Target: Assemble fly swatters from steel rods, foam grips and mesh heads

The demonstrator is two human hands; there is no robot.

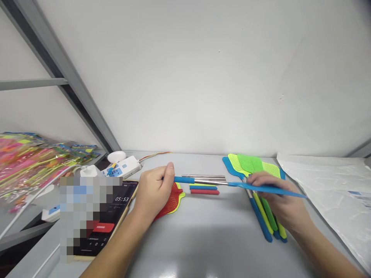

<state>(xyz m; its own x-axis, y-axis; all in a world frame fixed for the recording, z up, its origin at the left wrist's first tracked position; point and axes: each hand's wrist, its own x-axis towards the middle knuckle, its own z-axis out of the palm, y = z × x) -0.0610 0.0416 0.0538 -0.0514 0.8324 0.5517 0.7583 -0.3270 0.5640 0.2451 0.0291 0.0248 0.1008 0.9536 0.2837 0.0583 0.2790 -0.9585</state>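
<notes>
A blue fly swatter [184, 180] with a metal shaft is held level across the table. My left hand [156, 189] is closed round its blue handle, thumb on top. At the other end my right hand [278, 200] grips the blue head, which shows nearly edge-on; some of its fingers are hidden. Beneath my right hand lies a pile of fly swatters [249, 163] in green, yellow and blue. Metal rods [203, 176] and loose handles [204, 192] in red, blue and yellow lie in the middle. A red swatter head [171, 202] overlaps a yellow one beside my left hand.
A phone [111, 220] showing 05:53 lies at the left, partly covered by pixelation. Behind it are a power strip [127, 166] and white cables. Bagged colourful items [37, 162] fill the far left. White plastic wrap [327, 193] covers the right side; a pale wall [203, 77] stands behind.
</notes>
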